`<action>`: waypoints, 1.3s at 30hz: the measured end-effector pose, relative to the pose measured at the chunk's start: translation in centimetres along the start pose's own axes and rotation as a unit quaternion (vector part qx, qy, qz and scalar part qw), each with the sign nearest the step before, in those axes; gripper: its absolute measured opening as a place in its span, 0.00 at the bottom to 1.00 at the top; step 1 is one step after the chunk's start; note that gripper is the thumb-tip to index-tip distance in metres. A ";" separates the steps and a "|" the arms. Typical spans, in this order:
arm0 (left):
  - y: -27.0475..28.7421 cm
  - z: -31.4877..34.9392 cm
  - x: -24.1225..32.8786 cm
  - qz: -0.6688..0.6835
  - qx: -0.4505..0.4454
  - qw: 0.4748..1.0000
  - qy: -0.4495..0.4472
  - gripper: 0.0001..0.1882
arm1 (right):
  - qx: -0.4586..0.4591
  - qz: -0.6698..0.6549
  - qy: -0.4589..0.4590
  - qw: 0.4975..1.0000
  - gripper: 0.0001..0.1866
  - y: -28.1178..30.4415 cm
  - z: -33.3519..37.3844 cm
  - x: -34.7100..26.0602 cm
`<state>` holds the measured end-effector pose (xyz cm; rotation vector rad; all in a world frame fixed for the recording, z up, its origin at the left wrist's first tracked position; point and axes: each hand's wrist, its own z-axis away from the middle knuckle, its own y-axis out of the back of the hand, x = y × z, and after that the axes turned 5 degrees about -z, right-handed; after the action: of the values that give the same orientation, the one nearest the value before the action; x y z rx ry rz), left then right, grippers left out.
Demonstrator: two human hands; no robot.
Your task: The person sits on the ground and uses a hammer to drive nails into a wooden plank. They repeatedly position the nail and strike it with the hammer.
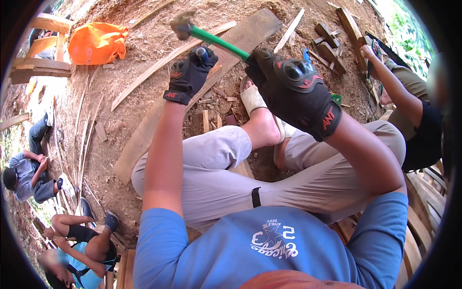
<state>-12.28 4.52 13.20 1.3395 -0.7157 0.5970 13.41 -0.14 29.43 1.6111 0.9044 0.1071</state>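
The right hand (297, 91), in a black glove with red marks, is closed firmly around the green handle of a hammer (211, 38). The hammer is lifted in the air, and its metal head points up and to the left, above the left hand. The left hand (189, 74), also in a black glove, is closed around a small dark object (201, 52); I cannot tell what this object is. This hand is just over a long wooden plank (192, 91), which lies diagonally on the brown dirt ground (144, 53) under both hands. Below the right hand, the person's foot in a white sandal (251, 98) rests near the plank, and the legs in light grey trousers are folded. Well to the left of the left hand lies an orange bag (96, 42). To the right of the right hand, another person's arm (392, 84) reaches toward a pile of wood pieces (337, 38).
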 end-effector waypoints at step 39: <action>-0.3 0.2 -0.3 -0.013 0.010 0.999 0.039 0.21 | -0.199 -0.095 -0.259 0.940 0.14 -14.4 3.5 5.9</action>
<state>-12.25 4.32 12.79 1.3349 -0.6292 0.6328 12.40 0.17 13.50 1.0884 0.5725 -0.2488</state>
